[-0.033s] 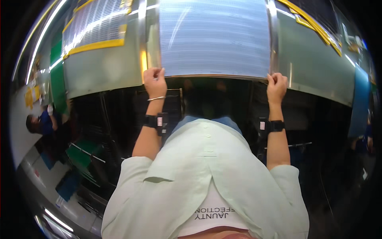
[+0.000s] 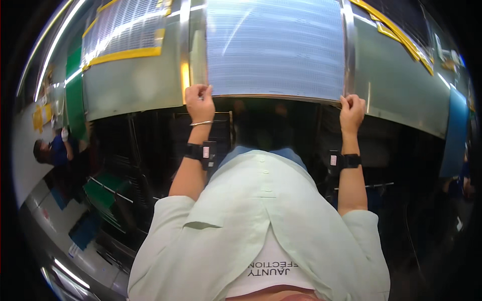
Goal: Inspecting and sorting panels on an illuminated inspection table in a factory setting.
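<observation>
A wide, pale blue sheet or panel (image 2: 276,55) with fine rows of lines lies in front of me. My left hand (image 2: 201,104) pinches its near left corner between thumb and fingers. At the near right corner my right hand (image 2: 352,113) closes on the edge in the same way. Both forearms are stretched forward, each with a black strap and small box at the wrist. Metal rails, a left one (image 2: 185,50) and a right one (image 2: 350,45), run along the two sides of the panel. Its far edge is cut off by the frame.
Greenish glass-like table surfaces extend on both sides. Panels edged in yellow lie on them, one at the left (image 2: 123,52) and more at the far right (image 2: 401,35). A green strip (image 2: 75,95) hangs at the left. Beyond it a person (image 2: 55,150) in dark blue is at work.
The panel, both hands and the table appear slightly further right in the picture. Both hands keep their grip on the panel's near corners.
</observation>
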Tool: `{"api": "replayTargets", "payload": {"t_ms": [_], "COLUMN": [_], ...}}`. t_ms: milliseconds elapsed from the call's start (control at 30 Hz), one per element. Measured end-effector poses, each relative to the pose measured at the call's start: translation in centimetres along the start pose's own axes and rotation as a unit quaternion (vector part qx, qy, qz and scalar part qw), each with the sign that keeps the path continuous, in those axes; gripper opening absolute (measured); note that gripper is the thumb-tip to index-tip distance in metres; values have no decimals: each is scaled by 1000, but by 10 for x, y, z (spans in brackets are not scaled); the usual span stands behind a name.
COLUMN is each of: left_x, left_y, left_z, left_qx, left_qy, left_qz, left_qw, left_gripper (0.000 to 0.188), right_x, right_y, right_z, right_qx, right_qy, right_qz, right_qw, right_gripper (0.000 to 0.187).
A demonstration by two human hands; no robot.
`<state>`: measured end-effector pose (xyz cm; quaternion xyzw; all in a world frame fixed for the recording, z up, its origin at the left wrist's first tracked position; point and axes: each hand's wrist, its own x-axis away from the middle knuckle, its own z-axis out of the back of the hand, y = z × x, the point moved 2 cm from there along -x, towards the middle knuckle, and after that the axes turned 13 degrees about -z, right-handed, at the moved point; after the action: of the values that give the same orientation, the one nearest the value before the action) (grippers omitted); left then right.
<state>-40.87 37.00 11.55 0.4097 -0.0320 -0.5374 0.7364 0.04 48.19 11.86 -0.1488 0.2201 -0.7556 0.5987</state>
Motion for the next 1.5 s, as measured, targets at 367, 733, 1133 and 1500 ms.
{"api": "replayTargets", "payload": {"t_ms": [367, 733, 1133, 1500], "left_x": [16, 2, -11, -186], "left_y": [-5, 18, 18, -31], "left_z": [-2, 8, 21, -91], "left_qx": [-78, -211, -192, -268], "left_qy": [-15, -13, -238, -170], "left_qz": [50, -38, -178, -167], "left_qw": [996, 977, 935, 934], "left_gripper": [16, 34, 36, 56], "right_x": [3, -9, -215, -162], "right_y": [-6, -32, -127, -101], "right_z": [-2, 8, -97, -96], "right_qx": [18, 103, 211, 189], "right_qy": [-27, 3, 47, 60], "right_qz": [-13, 83, 251, 239], "right_qw": [999, 991, 943, 951], "right_gripper": [19, 42, 46, 53]}}
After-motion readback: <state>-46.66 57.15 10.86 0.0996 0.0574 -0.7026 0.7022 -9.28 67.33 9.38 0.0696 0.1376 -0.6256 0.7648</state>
